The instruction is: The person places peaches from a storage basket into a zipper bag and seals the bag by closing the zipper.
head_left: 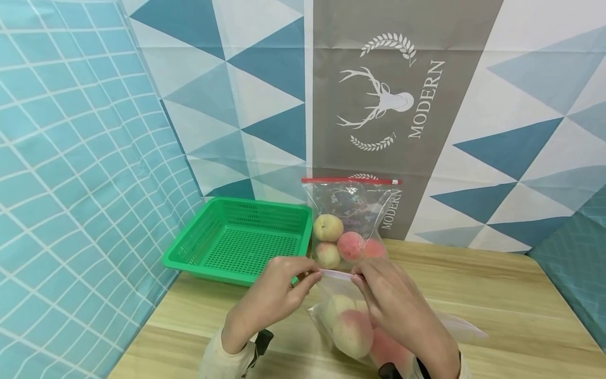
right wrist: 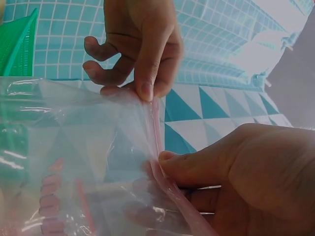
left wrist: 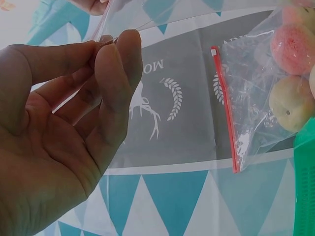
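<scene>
Several peaches [head_left: 352, 332] lie inside a clear plastic zip bag [right wrist: 88, 128] near the table's front. Between thumb and fingers, my left hand [head_left: 274, 292] pinches one end of the bag's pale pink top strip. My right hand [head_left: 397, 300] pinches the same strip a short way to the right and hides part of the bag. In the right wrist view, the strip [right wrist: 156, 128] runs from the left hand's thumb past the right thumb. The left wrist view shows the left fingertips [left wrist: 130, 44] pressed together at the bag's edge.
Behind the hands, a second clear bag [head_left: 352, 205] with a red slider top stands against the patterned backdrop, with several peaches in it. A green plastic basket [head_left: 236, 273] sits on the wooden table [head_left: 511, 305] at the left. A blue tiled-pattern sheet [head_left: 71, 184] borders the left side.
</scene>
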Demonstrator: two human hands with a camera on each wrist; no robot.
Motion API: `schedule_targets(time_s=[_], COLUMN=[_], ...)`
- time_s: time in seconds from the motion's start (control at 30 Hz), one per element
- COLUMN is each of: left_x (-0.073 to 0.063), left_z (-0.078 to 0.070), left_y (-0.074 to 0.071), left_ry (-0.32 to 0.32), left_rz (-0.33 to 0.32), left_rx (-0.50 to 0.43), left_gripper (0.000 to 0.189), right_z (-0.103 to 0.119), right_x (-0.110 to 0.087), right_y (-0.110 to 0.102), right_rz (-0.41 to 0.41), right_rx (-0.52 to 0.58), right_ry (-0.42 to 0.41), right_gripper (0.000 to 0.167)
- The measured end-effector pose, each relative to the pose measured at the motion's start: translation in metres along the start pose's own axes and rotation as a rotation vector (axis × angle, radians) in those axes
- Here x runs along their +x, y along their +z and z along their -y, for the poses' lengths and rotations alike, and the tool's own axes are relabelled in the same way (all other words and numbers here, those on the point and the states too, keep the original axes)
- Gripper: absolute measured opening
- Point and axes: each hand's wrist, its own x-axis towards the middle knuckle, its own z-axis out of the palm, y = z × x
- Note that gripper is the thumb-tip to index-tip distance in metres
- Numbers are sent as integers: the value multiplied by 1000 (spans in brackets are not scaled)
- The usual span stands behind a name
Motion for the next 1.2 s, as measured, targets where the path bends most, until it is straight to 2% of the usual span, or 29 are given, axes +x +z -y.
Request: schedule_targets(time_s=[0.33,0.6,0.87,1.2], left_x=[1,1,2,0], left_z=[1,3,5,6], left_y=[-2,-3,-5,-8], left_ry=[21,9,18,-20], left_rz=[-9,-18,-30,-21], left_rx=[16,17,30,57], left_gripper=[10,12,10,10], right_z=[-5,-12,-19,-24], right_x=[-1,-3,-3,-5], right_y=[-7,-12,-15,-20], right_rz=[-2,-17,-44,14], right_rx=[20,39,64,99], right_ry=[3,18,-16,59], right_gripper=[11,14,18,9])
